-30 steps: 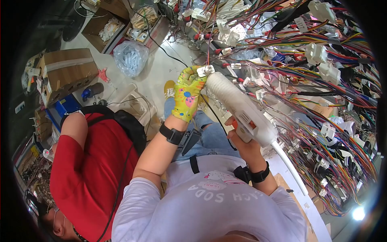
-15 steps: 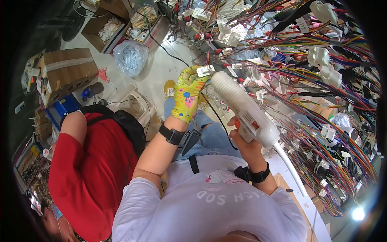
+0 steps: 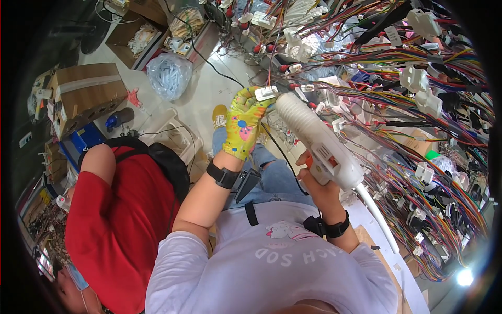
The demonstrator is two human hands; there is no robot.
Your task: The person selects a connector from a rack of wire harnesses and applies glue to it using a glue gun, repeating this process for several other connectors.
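My left hand [image 3: 242, 125], in a yellow flowered glove, is closed on a white plastic connector [image 3: 266, 93] with thin wires rising from it. Bare, my right hand [image 3: 323, 196] grips a white hot glue gun [image 3: 319, 140] by its handle, fingers at the orange trigger [image 3: 310, 161]. The gun's ribbed front end points up and left, right beside the connector; whether its tip touches is hidden. Out of the gun's back runs a long white glue stick [image 3: 377, 215], slightly bent.
Bundles of coloured wires [image 3: 376, 63] with white connectors crowd the right side. A co-worker in a red top [image 3: 120, 220] sits close on my left. Beyond are a cardboard box [image 3: 89, 94], a clear bag of white parts [image 3: 170, 76] and a pale plastic stool [image 3: 175, 138].
My hands, the connector and the glue gun stay nearly in place. The co-worker's arm and head have shifted slightly, and a green object now shows among the wires at the right.
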